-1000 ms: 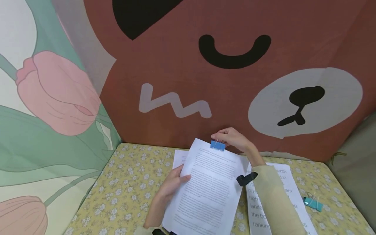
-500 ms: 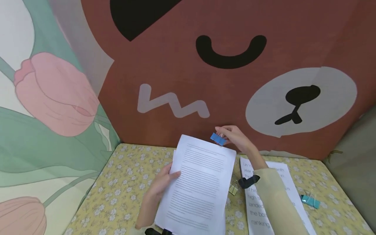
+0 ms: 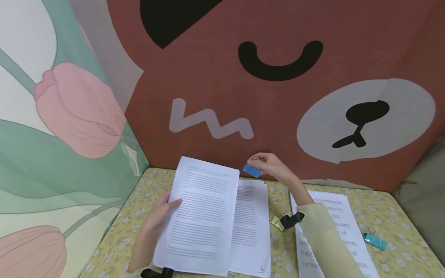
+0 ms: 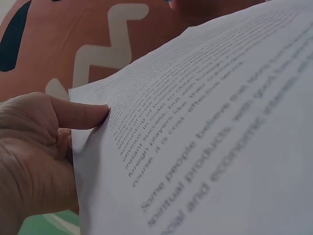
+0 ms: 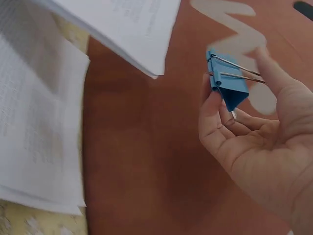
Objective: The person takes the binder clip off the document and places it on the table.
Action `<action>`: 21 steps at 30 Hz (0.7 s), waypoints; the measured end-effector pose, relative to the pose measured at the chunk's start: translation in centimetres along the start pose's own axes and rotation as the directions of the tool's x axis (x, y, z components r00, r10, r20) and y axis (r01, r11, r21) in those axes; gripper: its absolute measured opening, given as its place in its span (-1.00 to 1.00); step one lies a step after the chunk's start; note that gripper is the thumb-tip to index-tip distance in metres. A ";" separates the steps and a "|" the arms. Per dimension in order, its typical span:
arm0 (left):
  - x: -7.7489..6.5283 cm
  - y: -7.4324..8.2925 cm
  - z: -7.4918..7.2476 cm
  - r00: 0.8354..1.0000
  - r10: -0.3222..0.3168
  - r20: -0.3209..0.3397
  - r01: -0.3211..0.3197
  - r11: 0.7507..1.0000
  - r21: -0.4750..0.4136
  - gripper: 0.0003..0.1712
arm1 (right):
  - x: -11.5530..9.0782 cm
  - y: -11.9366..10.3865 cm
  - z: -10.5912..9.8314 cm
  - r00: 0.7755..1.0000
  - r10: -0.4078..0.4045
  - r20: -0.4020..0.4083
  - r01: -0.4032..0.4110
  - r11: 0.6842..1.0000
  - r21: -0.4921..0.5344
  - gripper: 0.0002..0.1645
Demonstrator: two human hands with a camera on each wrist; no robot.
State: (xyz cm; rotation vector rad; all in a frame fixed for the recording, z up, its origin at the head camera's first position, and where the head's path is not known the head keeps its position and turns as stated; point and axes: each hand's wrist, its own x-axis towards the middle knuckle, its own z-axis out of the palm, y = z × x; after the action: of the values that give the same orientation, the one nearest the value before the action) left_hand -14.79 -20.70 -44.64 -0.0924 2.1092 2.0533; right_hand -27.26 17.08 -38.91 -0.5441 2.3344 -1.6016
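Observation:
My left hand [image 3: 160, 211] grips the left edge of a printed stack of paper [image 3: 201, 216], thumb on top and fingers behind, and holds it tilted up over the table. In the left wrist view the thumb presses on the printed sheet [image 4: 205, 122] near its margin. My right hand [image 3: 272, 166] holds a blue binder clip [image 3: 252, 170] by its wire handles, off to the right of the stack's top edge. The right wrist view shows the binder clip [image 5: 227, 81] between thumb and fingers, apart from the paper corner [image 5: 151, 63].
A second printed stack [image 3: 252, 227] lies on the flowered tablecloth [image 3: 139, 220], partly under the held one. A gold binder clip [image 3: 277, 223] sits near the right wrist. Large-print sheets [image 3: 333, 216] and a teal binder clip [image 3: 375, 241] lie at the right. A bear-printed cloth [image 3: 208, 85] stands behind.
The blue binder clip has come off the top edge of the held stack, in my right hand. My left hand has carried the stack leftward, uncovering the second stack and the gold clip.

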 end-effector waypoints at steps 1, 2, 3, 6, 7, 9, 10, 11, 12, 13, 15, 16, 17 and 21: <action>-0.1 0.0 -0.5 1.000 0.003 -0.005 -0.003 1.000 0.006 -0.35 | 0.1 0.0 0.5 1.000 -0.003 0.018 0.003 1.000 -0.001 -0.41; -0.3 0.0 -1.0 1.000 0.005 -0.015 -0.005 1.000 0.012 -0.36 | 0.2 0.1 1.0 0.999 -0.009 0.039 0.010 1.000 -0.004 -0.41; -0.4 0.1 -1.5 1.000 0.003 -0.024 -0.003 1.000 0.020 -0.37 | 0.3 0.1 1.5 0.998 -0.010 0.061 0.010 1.000 -0.005 -0.40; -0.7 0.4 -2.8 0.999 0.008 -0.040 -0.006 0.999 0.043 -0.40 | 0.6 0.2 3.1 0.991 -0.016 0.131 0.017 1.000 -0.005 -0.40; -0.8 0.5 -3.2 0.999 0.006 -0.044 -0.003 0.999 0.052 -0.41 | 0.7 0.2 3.6 0.989 -0.015 0.150 0.017 1.000 -0.007 -0.41; -0.9 0.7 -4.0 0.999 0.008 -0.048 -0.005 0.997 0.071 -0.41 | 1.0 0.3 4.7 0.984 -0.009 0.178 0.010 1.000 -0.003 -0.43; -0.9 0.8 -4.5 0.998 0.018 -0.054 -0.013 0.996 0.087 -0.41 | 1.1 0.3 5.2 0.982 -0.005 0.188 0.006 1.000 -0.006 -0.44; -1.0 0.9 -4.9 0.998 0.023 -0.064 -0.016 0.994 0.105 -0.39 | 1.2 0.3 5.7 0.981 0.000 0.194 0.003 1.000 -0.015 -0.45; -1.1 1.0 -5.3 0.997 0.022 -0.071 -0.013 0.993 0.119 -0.39 | 1.4 0.3 6.2 0.980 0.003 0.199 0.001 1.000 -0.023 -0.45; -1.2 1.1 -5.7 0.997 0.024 -0.077 -0.013 0.990 0.139 -0.39 | 1.5 0.3 6.7 0.979 0.006 0.204 0.000 1.000 -0.031 -0.46; -1.3 1.2 -6.6 0.995 0.028 -0.094 -0.011 0.985 0.173 -0.37 | 1.8 0.3 7.7 0.976 0.007 0.216 0.003 0.999 -0.046 -0.45; -1.4 1.3 -7.1 0.995 0.032 -0.099 -0.013 0.983 0.185 -0.36 | 1.9 0.3 8.2 0.974 0.005 0.225 0.007 0.999 -0.052 -0.45; -1.5 1.3 -7.6 0.995 0.032 -0.096 -0.013 0.981 0.193 -0.35 | 2.0 0.3 8.7 0.972 0.002 0.235 0.010 0.999 -0.053 -0.44; -1.8 1.4 -9.4 0.996 0.028 -0.085 -0.010 0.980 0.199 -0.32 | 2.5 0.4 10.6 0.960 -0.011 0.279 0.022 0.999 -0.035 -0.41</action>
State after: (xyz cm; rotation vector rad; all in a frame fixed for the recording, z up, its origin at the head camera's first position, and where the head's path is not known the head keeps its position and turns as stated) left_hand -14.16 -30.17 -42.80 -0.1355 2.3635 1.8685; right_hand -25.18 7.25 -43.06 -0.7471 2.1574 -1.3873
